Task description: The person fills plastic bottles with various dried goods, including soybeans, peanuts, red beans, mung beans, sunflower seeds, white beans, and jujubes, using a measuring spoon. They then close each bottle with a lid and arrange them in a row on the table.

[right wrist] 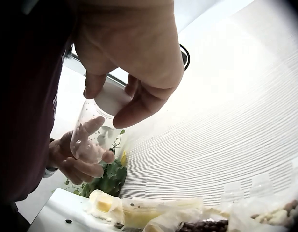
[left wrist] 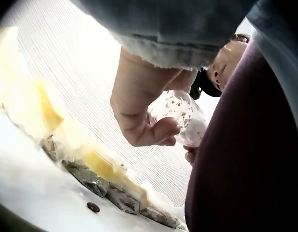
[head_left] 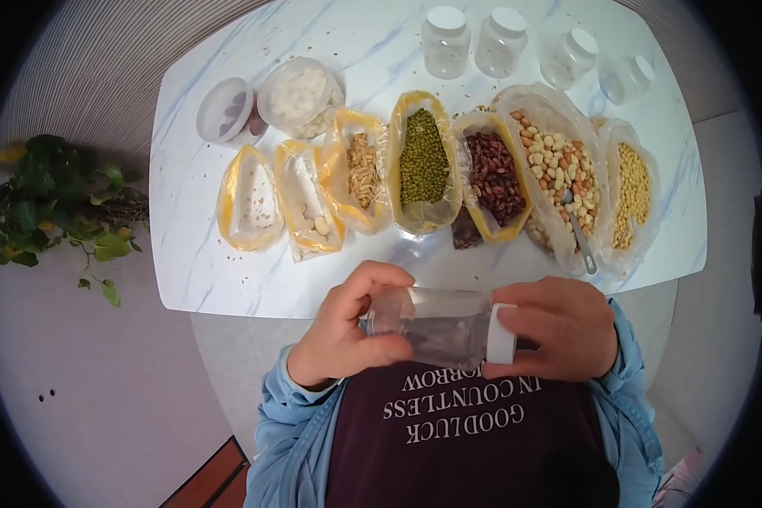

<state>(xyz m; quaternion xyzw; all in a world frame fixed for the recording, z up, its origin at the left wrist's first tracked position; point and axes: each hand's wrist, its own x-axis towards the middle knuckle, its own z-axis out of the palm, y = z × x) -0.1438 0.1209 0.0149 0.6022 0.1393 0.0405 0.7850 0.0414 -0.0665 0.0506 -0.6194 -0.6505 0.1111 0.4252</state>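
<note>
A clear plastic jar [head_left: 449, 326] with a white lid [head_left: 501, 334] lies on its side between both hands, in front of the dark shirt. My left hand [head_left: 347, 326] grips its base end, thumb on the near side. The fingers of my right hand [head_left: 563, 328] curl round the white lid at the other end. In the right wrist view the lid [right wrist: 112, 98] sits on the jar's mouth, and small specks dot the clear wall [right wrist: 88, 123]. Through the left wrist view, small bits also show on the jar [left wrist: 175, 108].
Open bags of green beans [head_left: 423, 157], dark red beans [head_left: 494, 178], mixed nuts [head_left: 559, 161] with a spoon [head_left: 581, 237], and yellow beans [head_left: 631, 195] line the table. Several lidded jars [head_left: 446, 42] stand behind. Two round tubs [head_left: 300, 91] sit at back left, a plant [head_left: 59, 203] beside the table.
</note>
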